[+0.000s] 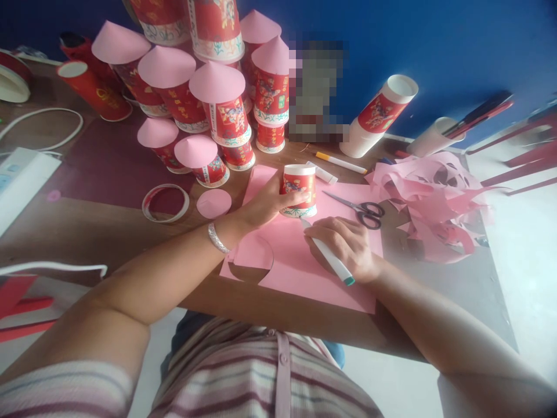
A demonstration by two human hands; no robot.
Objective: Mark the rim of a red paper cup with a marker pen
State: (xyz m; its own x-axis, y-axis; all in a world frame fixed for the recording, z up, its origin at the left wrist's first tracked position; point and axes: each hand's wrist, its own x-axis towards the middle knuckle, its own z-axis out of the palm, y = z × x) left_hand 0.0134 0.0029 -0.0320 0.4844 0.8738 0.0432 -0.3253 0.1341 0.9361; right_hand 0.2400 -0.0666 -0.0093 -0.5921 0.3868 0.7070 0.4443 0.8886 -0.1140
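Observation:
My left hand [270, 200] is wrapped round a red paper cup [299, 181], which has printed figures and a white band at each end. Green leaf-like marks run along the band nearest me. In my right hand [346, 244] is a white marker pen [329, 258] with a green end, its tip at the cup's lower band. Both hands are over a sheet of pink paper [287, 261] that has a round hole cut near its left side. Scissors [361, 210] with dark handles lie on the sheet, right of the cup.
Stacked red cups with pink paper cones [217, 84] stand at the back left. Pink paper scraps [435, 197] pile up at the right. A tilted cup stack [378, 116], a yellow-capped marker [342, 162], a tape roll [165, 203] and a power strip [28, 186] are also about.

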